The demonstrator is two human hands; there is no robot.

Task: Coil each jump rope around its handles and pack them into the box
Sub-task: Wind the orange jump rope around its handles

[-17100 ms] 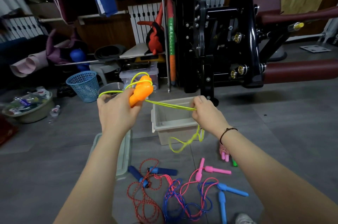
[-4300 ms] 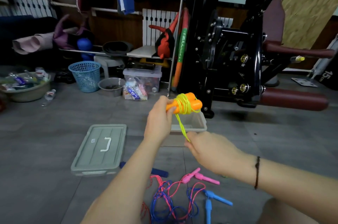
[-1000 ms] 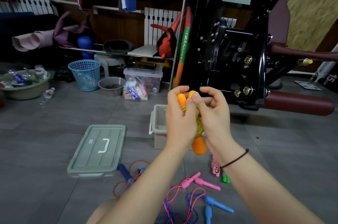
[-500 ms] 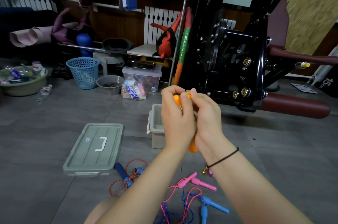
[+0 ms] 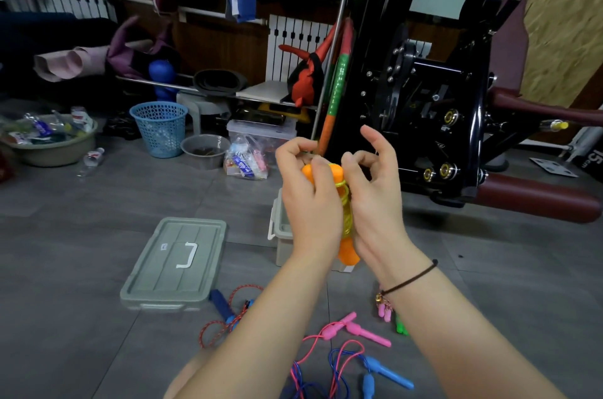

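Your left hand (image 5: 310,203) grips the orange plastic jump-rope handles (image 5: 348,255) wound in yellow-green cord (image 5: 346,222); your right hand (image 5: 375,203) pinches that cord, outer fingers spread.

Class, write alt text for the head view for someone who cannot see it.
The left hand and right hand hold orange handles wound with yellow cord, in front of an open grey box on the floor. Its lid lies left; loose ropes lie nearer.
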